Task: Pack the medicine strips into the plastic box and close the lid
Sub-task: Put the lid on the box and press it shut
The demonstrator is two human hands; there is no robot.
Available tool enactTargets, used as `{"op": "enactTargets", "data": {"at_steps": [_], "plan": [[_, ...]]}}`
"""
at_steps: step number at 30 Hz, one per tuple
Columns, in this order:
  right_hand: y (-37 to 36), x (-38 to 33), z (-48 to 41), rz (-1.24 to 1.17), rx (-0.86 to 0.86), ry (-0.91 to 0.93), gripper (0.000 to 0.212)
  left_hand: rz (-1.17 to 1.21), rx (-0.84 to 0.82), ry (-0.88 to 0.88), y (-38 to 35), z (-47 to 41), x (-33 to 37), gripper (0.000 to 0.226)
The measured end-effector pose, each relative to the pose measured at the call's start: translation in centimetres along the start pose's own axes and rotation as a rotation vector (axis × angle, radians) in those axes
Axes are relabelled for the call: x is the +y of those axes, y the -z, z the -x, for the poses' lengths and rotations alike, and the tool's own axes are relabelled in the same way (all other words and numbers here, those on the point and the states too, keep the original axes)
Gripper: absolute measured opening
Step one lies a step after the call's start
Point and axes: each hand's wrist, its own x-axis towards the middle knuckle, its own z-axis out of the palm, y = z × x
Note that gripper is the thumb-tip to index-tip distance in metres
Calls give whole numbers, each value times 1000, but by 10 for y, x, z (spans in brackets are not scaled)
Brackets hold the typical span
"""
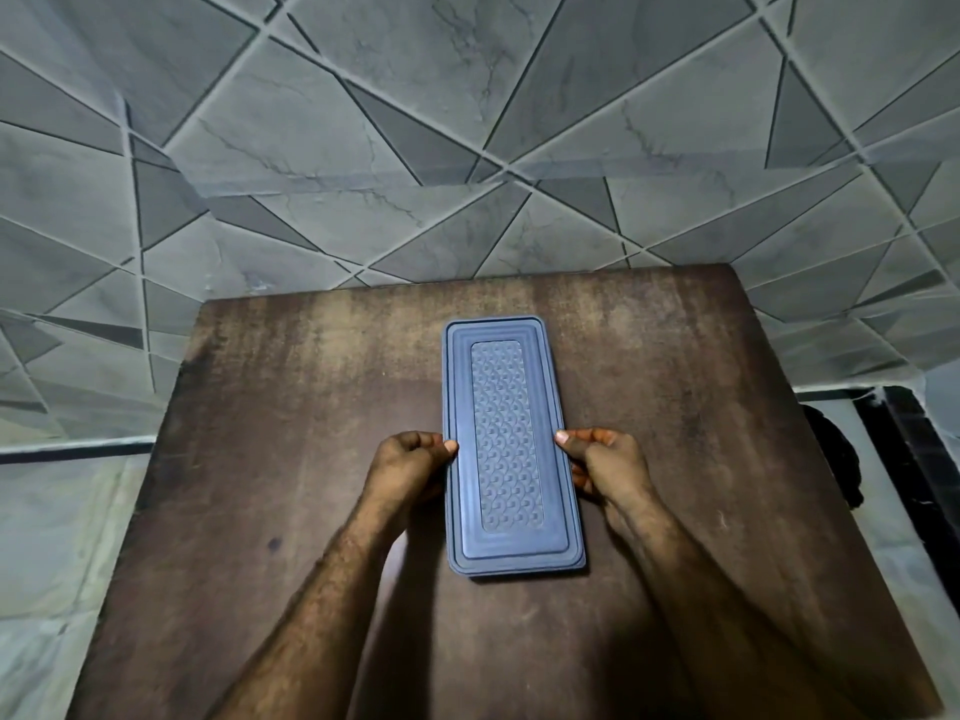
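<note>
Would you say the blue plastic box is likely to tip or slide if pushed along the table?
The blue plastic box lies long and flat, so it probably won't tip. Its smooth plastic would likely slide on the wooden table. Both the left hand and right hand pinch its sides.

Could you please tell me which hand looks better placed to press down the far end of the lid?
Neither by much: the left hand and right hand grip opposite long edges of the blue lid symmetrically. I'd lean right, marginally, since the box slants right toward the person.

Bare table (291, 407) all around lidded box (506, 444), hands (410, 462) flanking it.
</note>
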Motion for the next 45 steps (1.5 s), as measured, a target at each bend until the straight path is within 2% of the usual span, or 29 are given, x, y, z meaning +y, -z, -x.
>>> {"op": "enactTargets", "data": {"at_steps": [5, 10, 12, 15, 17, 21, 24, 27, 29, 33, 36, 38, 42, 45], "plan": [[-8, -35, -28, 12, 14, 48, 21, 38, 48, -55, -8, -30, 30, 27], [-24, -67, -72, 85, 66, 96, 27, 51, 96, -80, -16, -68, 63, 19], [-32, -80, -86, 72, 78, 117, 28, 93, 101, -68, -19, -80, 70, 23], [-42, -94, -102, 33, 90, 127, 40, 208, 127, -56, -24, -99, 78, 34], [-46, -97, -111, 14, 90, 109, 45, 276, 130, -45, -28, -110, 85, 35], [-52, -91, -124, 11, 129, 123, 35, 334, 189, -31, -34, -124, 90, 26], [-58, -92, -121, 125, 174, 157, 43, 350, 251, 5, -38, -128, 91, 15], [-65, -98, -113, 290, 257, 167, 34, 339, 308, -8, -40, -130, 90, 19], [-70, -101, -108, 317, 276, 183, 33, 300, 328, -26, -40, -130, 89, 22], [-68, -104, -100, 283, 287, 200, 33, 261, 298, -74, -35, -129, 83, 28], [-56, -98, -94, 238, 207, 235, 29, 205, 208, -123, -29, -118, 73, 25], [-48, -82, -89, 203, 146, 226, 24, 180, 130, -102, -20, -99, 66, 19], [-30, -37, -66, 10, 42, 97, 28, 195, -24, 25, -5, -55, 45, 12], [-27, -20, -52, -41, 55, 81, 28, 208, 14, 46, -5, -43, 34, 7]]}}
